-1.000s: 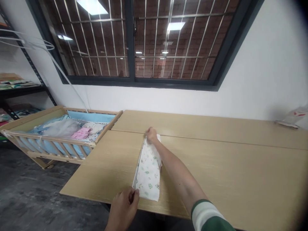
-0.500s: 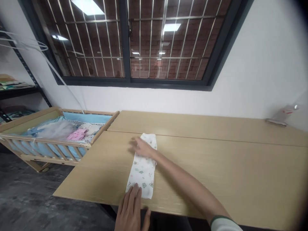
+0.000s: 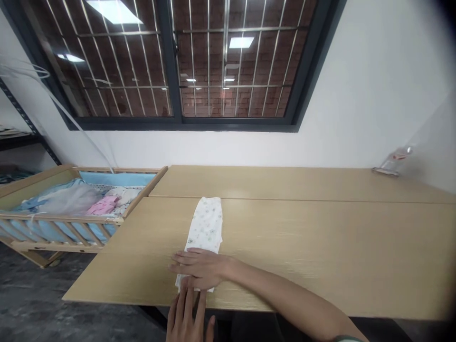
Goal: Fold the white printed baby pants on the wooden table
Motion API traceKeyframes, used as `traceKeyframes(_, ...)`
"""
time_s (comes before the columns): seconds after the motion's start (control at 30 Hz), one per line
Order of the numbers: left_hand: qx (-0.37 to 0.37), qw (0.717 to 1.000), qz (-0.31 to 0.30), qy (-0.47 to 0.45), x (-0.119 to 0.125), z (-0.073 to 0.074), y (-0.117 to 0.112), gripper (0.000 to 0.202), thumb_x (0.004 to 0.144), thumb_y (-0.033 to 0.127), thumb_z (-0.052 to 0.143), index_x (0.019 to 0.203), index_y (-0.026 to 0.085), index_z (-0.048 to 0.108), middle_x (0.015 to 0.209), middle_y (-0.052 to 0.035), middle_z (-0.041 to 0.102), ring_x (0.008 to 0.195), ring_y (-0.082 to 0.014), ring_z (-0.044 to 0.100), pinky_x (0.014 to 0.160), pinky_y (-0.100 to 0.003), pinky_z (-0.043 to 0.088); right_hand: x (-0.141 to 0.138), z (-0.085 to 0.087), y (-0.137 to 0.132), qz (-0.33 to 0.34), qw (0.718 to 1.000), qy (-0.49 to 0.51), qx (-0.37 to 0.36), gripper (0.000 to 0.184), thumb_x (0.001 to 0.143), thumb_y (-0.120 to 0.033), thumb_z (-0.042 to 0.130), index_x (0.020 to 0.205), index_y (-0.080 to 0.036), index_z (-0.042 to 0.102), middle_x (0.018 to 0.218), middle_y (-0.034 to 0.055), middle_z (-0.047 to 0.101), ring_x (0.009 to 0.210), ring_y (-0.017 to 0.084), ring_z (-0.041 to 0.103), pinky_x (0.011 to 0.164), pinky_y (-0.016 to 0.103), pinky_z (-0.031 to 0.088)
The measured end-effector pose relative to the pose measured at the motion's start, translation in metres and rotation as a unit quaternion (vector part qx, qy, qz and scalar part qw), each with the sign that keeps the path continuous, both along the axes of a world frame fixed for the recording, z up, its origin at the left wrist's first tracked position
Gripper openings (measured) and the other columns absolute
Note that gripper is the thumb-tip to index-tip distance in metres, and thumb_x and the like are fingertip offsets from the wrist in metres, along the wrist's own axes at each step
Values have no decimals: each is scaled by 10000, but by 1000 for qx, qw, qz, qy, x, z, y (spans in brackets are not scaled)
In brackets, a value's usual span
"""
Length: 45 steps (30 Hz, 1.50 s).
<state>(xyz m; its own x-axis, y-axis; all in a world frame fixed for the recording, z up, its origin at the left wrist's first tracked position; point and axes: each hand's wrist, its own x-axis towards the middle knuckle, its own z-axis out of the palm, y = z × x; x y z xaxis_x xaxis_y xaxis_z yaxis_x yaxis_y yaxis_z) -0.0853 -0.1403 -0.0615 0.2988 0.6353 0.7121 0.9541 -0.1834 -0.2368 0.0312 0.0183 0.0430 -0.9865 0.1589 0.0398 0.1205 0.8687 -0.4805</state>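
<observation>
A white printed cloth (image 3: 205, 223), folded into a long narrow strip, lies flat on the wooden table (image 3: 302, 247). Across its near part rests my right hand (image 3: 201, 267), palm down with the fingers stretched to the left. My left hand (image 3: 188, 308) is at the table's front edge, fingers spread, its fingertips on the near end of the cloth and touching or just under my right hand. Both hands hide most of that near end. What kind of cloth item it is cannot be made out.
On the left stands a wooden crib (image 3: 123, 216) with blue lining, holding a pink cloth (image 3: 103, 205) and other fabrics. A clear plastic bag (image 3: 394, 161) sits at the table's far right corner. Behind the table is a wall with a barred window (image 3: 178, 126).
My right hand has moved from the far part of the cloth down to its near part and now lies flat. My left hand stays at the near end. The view has shifted slightly right.
</observation>
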Motion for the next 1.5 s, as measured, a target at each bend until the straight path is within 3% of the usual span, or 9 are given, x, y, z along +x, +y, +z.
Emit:
traceKeyframes(0.27, -21, 1000, -2, -8, 0, 21, 0, 504, 850, 354, 661, 1341, 248, 621, 1339, -141, 660, 1173, -319, 636, 923, -435, 486, 3, -9, 78, -104, 993, -32, 36, 652, 1035, -583, 362, 1604, -275, 279, 1686, 65, 164, 1568, 237, 124, 1268, 468, 89)
traceKeyframes(0.57, 17, 1000, -3, 21, -3, 19, 6, 484, 833, 397, 686, 1298, 270, 643, 1262, -116, 702, 1128, -294, 658, 903, -415, 510, 8, -14, 179, -235, 966, -65, 91, 706, 1032, -614, 263, 1610, -208, 272, 1684, 81, 167, 1574, 241, 77, 1270, 446, 50)
traceKeyframes(0.77, 18, 999, 3, 26, -3, 16, 8, 480, 835, 413, 679, 1292, 271, 645, 1245, -121, 709, 1107, -297, 668, 873, -412, 525, 11, -15, 202, -252, 963, -31, 94, 656, 1041, -529, 314, 1588, -167, 333, 1664, 100, 258, 1552, 247, 203, 1265, 420, 139)
traceKeyframes(0.97, -22, 1000, -19, -6, -7, 38, 8, 410, 882, 425, 637, 1248, 241, 660, 1218, -120, 721, 1062, -299, 678, 884, -459, 522, 14, -6, 163, -288, 942, 86, 148, 556, 1021, -325, 408, 1531, -104, 389, 1603, 173, 381, 1499, 276, 313, 1243, 461, 205)
traceKeyframes(1.1, -77, 991, -75, -81, -29, 53, 18, 306, 957, 343, 558, 1229, 232, 641, 1123, -72, 747, 998, -231, 694, 903, -396, 533, 28, 13, 98, -319, 930, 135, 120, 397, 993, -257, 453, 1355, -131, 559, 1344, 167, 618, 1242, 283, 557, 1078, 456, 421)
traceKeyframes(1.17, -101, 983, -101, -114, -44, 57, 23, 294, 977, 338, 541, 1239, 234, 626, 1142, -70, 740, 1021, -218, 692, 893, -359, 548, 39, 25, 58, -291, 946, 120, 79, 284, 1006, -244, 431, 1142, -158, 665, 1075, 116, 709, 1006, 240, 642, 935, 389, 493)
traceKeyframes(1.23, -118, 978, -123, -122, -56, 61, 25, 309, 977, 357, 561, 1260, 245, 612, 1192, -67, 727, 1062, -214, 686, 889, -334, 559, 51, 36, 18, -236, 965, 106, 33, 270, 1023, -280, 437, 1093, -184, 680, 979, 76, 714, 903, 203, 652, 860, 329, 505)
traceKeyframes(1.37, -152, 971, -153, -108, -67, 66, 24, 377, 978, 387, 573, 1329, 249, 576, 1262, -72, 707, 1121, -206, 676, 938, -317, 558, 74, 46, -44, -177, 982, 70, -10, 262, 1015, -334, 503, 1148, -204, 687, 1063, 78, 712, 1012, 208, 657, 939, 317, 484)
traceKeyframes(1.5, -169, 967, -167, -90, -66, 63, 17, 493, 955, 441, 611, 1395, 232, 538, 1305, -93, 687, 1153, -216, 664, 954, -313, 555, 89, 29, -75, -203, 977, 58, 1, 336, 963, -391, 618, 1248, -217, 651, 1206, 99, 679, 1174, 256, 601, 1060, 373, 430)
